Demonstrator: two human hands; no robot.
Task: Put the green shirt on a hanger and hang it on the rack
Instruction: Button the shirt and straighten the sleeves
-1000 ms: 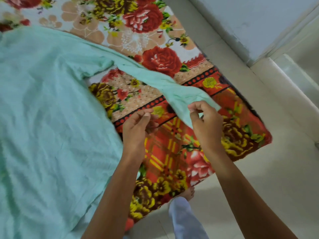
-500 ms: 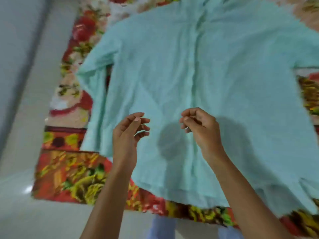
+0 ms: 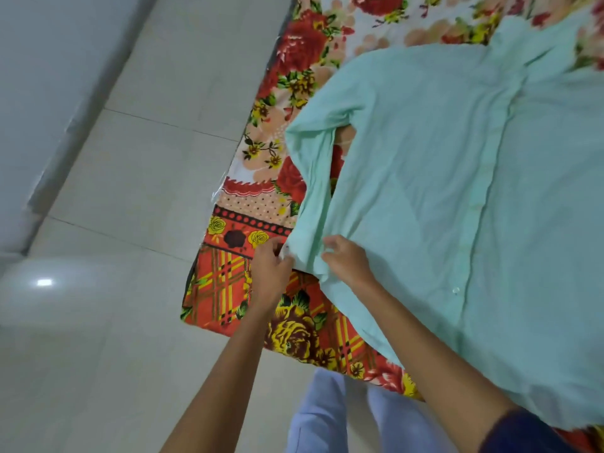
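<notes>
The pale green shirt [image 3: 457, 178] lies spread flat, front up, on a floral bedspread [image 3: 304, 50], its button placket running down the middle. Its left sleeve is folded down along the body, the cuff [image 3: 302, 253] at the lower left. My left hand [image 3: 269, 273] pinches the cuff's outer edge. My right hand [image 3: 348, 263] grips the same cuff from the right, fingers closed on the cloth. No hanger or rack is in view.
Pale floor tiles [image 3: 114, 223] stretch left of the bed, with a grey wall and skirting [image 3: 39, 109] at the far left. My legs in light trousers [image 3: 327, 420] stand against the bed's near edge.
My view and both hands have swung left, from above the shirt's lower middle to the left sleeve. Both hands, which held nothing half a second ago, now grip the cuff.
</notes>
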